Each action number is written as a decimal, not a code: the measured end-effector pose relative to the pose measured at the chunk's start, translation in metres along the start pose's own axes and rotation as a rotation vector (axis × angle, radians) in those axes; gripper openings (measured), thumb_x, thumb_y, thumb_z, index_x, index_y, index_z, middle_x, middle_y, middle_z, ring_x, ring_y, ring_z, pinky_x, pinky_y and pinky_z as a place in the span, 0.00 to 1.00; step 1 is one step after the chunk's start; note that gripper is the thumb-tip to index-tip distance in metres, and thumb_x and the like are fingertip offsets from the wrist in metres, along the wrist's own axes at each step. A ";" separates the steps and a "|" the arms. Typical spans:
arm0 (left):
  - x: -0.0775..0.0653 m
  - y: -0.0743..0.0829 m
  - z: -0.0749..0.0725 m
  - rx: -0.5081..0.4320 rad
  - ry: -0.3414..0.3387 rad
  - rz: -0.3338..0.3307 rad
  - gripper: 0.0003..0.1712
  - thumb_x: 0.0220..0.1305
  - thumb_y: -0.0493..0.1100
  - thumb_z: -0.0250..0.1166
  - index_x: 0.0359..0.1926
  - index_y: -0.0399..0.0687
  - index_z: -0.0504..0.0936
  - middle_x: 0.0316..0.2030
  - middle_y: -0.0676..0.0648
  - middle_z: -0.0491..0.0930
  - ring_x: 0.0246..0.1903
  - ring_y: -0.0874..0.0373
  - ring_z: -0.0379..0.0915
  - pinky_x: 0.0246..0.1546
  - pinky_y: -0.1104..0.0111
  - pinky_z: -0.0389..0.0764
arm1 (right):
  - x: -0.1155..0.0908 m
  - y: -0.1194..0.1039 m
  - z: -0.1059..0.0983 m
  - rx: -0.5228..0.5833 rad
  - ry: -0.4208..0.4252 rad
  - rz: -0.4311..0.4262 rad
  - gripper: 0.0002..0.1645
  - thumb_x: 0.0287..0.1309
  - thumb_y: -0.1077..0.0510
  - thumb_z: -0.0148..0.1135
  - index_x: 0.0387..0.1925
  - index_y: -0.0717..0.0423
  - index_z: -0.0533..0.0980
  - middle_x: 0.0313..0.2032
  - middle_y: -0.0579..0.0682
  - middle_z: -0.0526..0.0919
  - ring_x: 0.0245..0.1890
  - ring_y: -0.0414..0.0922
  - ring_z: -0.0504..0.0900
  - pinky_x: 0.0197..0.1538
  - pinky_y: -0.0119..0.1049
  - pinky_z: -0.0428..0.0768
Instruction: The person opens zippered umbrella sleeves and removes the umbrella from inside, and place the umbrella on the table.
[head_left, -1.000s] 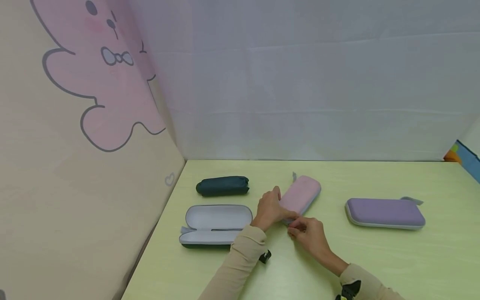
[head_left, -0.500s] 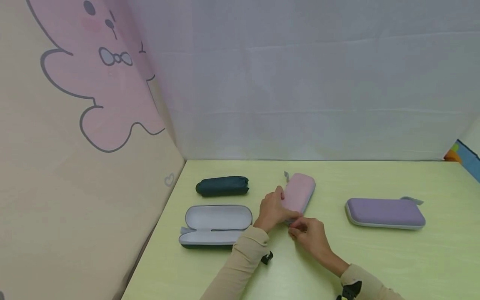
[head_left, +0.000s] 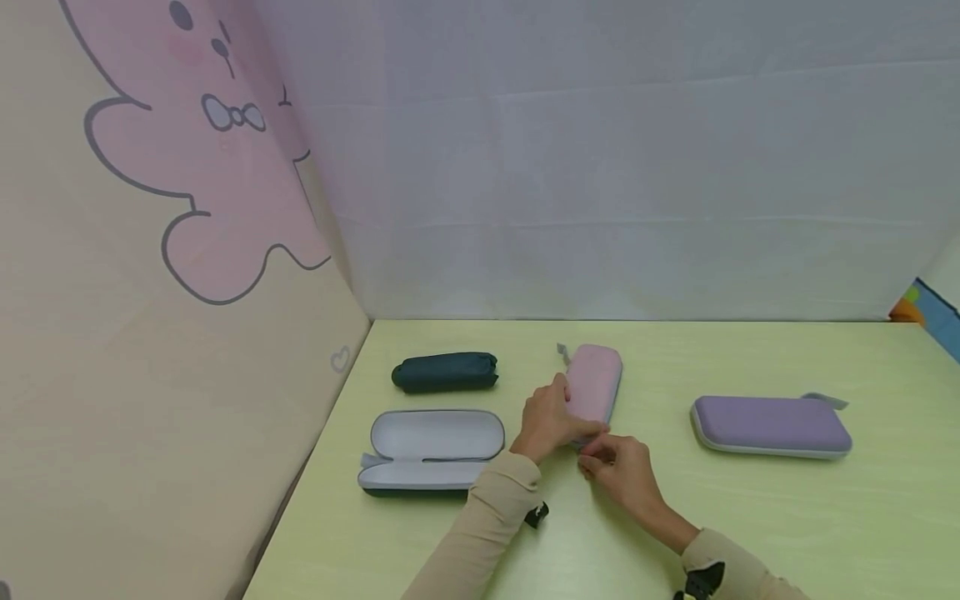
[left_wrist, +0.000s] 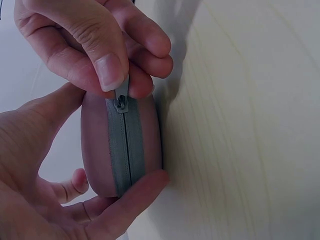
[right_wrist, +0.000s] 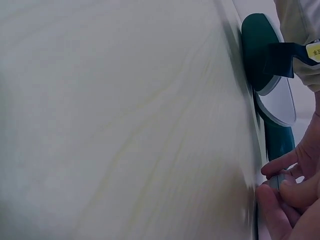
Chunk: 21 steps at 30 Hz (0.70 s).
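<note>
A pink zippered case (head_left: 594,379) lies on the table, its long side pointing away from me. My left hand (head_left: 547,421) grips its near end, thumb and fingers spread around both sides. My right hand (head_left: 622,475) is at that same end, thumb and forefinger pinching the small zipper pull (left_wrist: 121,90). In the left wrist view the grey zipper tape (left_wrist: 125,150) runs down the end of the case, its two edges meeting in a thin dark line below the slider. A grey loop (head_left: 563,354) sticks out at the far left corner.
An open dark green case (head_left: 438,435) with a pale lining lies left of my hands. Behind it is a dark green fabric roll (head_left: 445,372) resembling a folded umbrella. A purple case (head_left: 771,425) with a grey loop lies to the right. A curtain closes off the table's back.
The pink case has turned counterclockwise, its far end swinging left, with my left hand shifting slightly right along with it. My right hand has stayed nearly in place at the zipper pull.
</note>
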<state>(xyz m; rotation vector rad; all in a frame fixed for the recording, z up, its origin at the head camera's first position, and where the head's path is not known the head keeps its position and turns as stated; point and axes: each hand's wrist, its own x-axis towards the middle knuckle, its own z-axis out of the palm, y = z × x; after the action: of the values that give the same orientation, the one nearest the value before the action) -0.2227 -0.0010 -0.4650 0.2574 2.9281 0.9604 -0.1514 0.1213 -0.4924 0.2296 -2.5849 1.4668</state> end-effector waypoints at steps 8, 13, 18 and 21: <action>-0.002 0.001 0.002 -0.008 0.008 -0.025 0.38 0.34 0.64 0.78 0.35 0.46 0.69 0.26 0.50 0.71 0.25 0.58 0.68 0.24 0.70 0.68 | -0.001 0.001 0.001 0.004 -0.008 -0.002 0.11 0.45 0.74 0.68 0.18 0.58 0.80 0.17 0.45 0.80 0.20 0.40 0.80 0.29 0.29 0.77; -0.001 0.003 0.003 0.014 0.013 -0.050 0.40 0.33 0.66 0.77 0.39 0.45 0.71 0.28 0.48 0.73 0.26 0.56 0.69 0.25 0.69 0.70 | 0.000 0.001 0.002 0.000 -0.009 -0.002 0.10 0.44 0.74 0.68 0.18 0.59 0.80 0.17 0.46 0.80 0.19 0.39 0.79 0.29 0.29 0.77; -0.001 0.004 0.005 0.032 0.020 -0.075 0.45 0.32 0.67 0.77 0.45 0.42 0.72 0.30 0.47 0.75 0.29 0.55 0.71 0.27 0.68 0.72 | 0.000 0.001 0.002 -0.008 -0.007 0.012 0.10 0.43 0.74 0.68 0.18 0.58 0.80 0.17 0.45 0.81 0.20 0.37 0.79 0.29 0.29 0.77; 0.000 0.004 0.006 0.039 0.025 -0.076 0.46 0.32 0.68 0.76 0.46 0.42 0.73 0.30 0.47 0.76 0.29 0.54 0.72 0.28 0.66 0.73 | 0.000 0.001 0.003 -0.009 -0.007 0.019 0.10 0.43 0.74 0.68 0.18 0.59 0.80 0.17 0.46 0.81 0.19 0.37 0.79 0.29 0.29 0.76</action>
<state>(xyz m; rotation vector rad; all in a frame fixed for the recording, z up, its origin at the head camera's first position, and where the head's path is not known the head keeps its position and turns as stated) -0.2212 0.0053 -0.4674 0.1355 2.9580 0.9041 -0.1514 0.1192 -0.4949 0.2096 -2.6059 1.4635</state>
